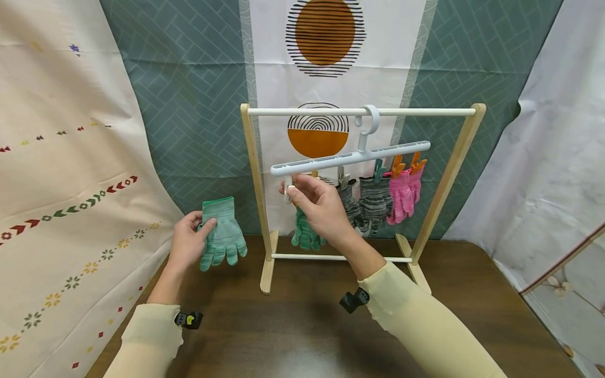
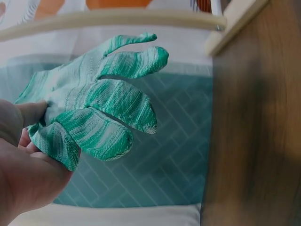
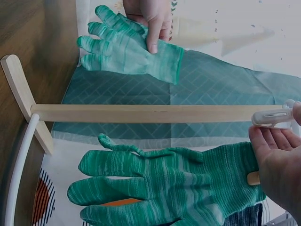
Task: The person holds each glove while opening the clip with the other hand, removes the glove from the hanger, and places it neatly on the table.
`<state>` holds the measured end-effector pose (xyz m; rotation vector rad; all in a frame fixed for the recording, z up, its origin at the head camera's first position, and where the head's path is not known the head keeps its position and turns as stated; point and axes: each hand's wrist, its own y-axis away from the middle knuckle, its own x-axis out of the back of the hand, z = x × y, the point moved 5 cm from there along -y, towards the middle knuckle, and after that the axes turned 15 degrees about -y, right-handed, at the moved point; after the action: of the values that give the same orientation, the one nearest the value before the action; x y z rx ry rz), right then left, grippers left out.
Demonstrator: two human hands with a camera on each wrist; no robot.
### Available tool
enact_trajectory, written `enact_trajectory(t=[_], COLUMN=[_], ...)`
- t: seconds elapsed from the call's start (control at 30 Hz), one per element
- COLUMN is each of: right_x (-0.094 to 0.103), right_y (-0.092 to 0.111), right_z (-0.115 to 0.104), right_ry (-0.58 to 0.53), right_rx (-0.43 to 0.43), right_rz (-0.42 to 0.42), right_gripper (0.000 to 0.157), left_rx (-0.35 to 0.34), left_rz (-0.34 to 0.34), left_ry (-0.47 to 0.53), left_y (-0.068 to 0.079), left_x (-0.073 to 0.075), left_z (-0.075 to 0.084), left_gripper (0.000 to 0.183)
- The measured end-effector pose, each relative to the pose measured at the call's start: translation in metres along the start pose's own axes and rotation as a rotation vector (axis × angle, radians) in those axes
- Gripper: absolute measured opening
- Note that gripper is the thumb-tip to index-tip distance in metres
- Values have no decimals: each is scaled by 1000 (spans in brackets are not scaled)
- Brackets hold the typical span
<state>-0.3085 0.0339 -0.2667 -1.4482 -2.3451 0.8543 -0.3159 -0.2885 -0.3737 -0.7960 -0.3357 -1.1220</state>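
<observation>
Head view, nearest first: the brown desk point(image 1: 264, 331) spreads below two pale yellow sleeves point(image 1: 425, 320), with a small black device point(image 1: 354, 300) at each wrist. The left hand point(image 1: 186, 244) grasps a light green striped glove point(image 1: 223, 228) at its side, thumb across the front, and holds it raised left of the rack point(image 1: 450, 178), fingers of the glove pointing down. Farther in, the right hand point(image 1: 323, 205) pinches a whitish clip point(image 1: 287, 190) under the left end of a white hanger point(image 1: 361, 156), which tilts down toward that hand and hooks over the rack's white top rail point(image 1: 307, 112). Partly behind the right hand hangs another green glove point(image 1: 307, 236); to its right hang two dark grey mottled gloves point(image 1: 375, 199), then pink gloves point(image 1: 404, 194) under orange clips point(image 1: 398, 166). Beyond the rack hangs a teal cloth point(image 1: 189, 105) whose white middle strip carries orange and black circles point(image 1: 325, 31).
</observation>
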Motion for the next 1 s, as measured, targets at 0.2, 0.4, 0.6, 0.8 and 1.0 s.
enact_trajectory(t=[0.2, 0.4, 0.6, 0.8, 1.0], right_x=[1, 1, 1, 1, 0], right_y=[1, 1, 2, 4, 4], right_z=[-1, -2, -3, -3, -4], right_ry=[11, 25, 9, 0, -8], right_rx=[-4, -1, -9, -7, -11], right_rz=[-3, -3, 2, 4, 1], right_gripper=[35, 39, 39, 36, 37], left_rx=[8, 15, 54, 83, 76], left_rz=[-30, -78, -186, -260, -318], left_ry=[-39, -149, -215, -263, -332], left_y=[-10, -19, -28, -35, -40], left_x=[8, 13, 6, -3, -15], left_z=[-19, -38, -59, -82, -107], left_gripper=[39, 44, 55, 55, 49])
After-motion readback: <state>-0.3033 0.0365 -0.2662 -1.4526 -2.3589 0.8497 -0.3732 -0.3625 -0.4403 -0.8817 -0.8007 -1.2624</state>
